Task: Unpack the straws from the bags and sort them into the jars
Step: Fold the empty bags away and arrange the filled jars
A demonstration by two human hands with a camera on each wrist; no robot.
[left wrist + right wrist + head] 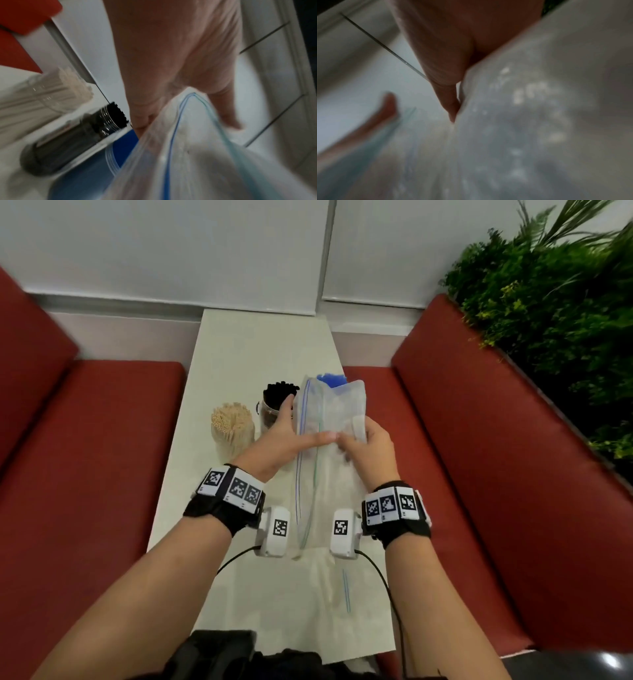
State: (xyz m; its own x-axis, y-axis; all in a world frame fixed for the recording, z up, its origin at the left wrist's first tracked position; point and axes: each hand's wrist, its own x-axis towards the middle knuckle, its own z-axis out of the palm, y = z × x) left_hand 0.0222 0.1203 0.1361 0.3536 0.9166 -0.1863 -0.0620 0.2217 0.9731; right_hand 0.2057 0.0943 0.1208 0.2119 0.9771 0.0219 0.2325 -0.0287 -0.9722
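A clear zip bag [330, 409] with a blue seal strip is held upright over the white table [260, 344]. It seems to hold pale straws, blurred in the right wrist view [530, 101]. My left hand [287, 436] pinches the bag's left side, thumb across the front and fingers behind. My right hand [370, 443] grips its right side with curled fingers. Behind stand a jar of beige straws [231, 426], a jar of black straws [275, 402] and blue straws [330, 379], mostly hidden by the bag. In the left wrist view the bag's mouth [188, 135] lies under my left hand [171, 54].
A second, flat clear bag [329, 594] lies on the table's near end. Red bench seats [85, 457] flank the narrow table on both sides. Green plants [548, 302] stand behind the right bench. Cables from the wrist cameras hang near the table's front.
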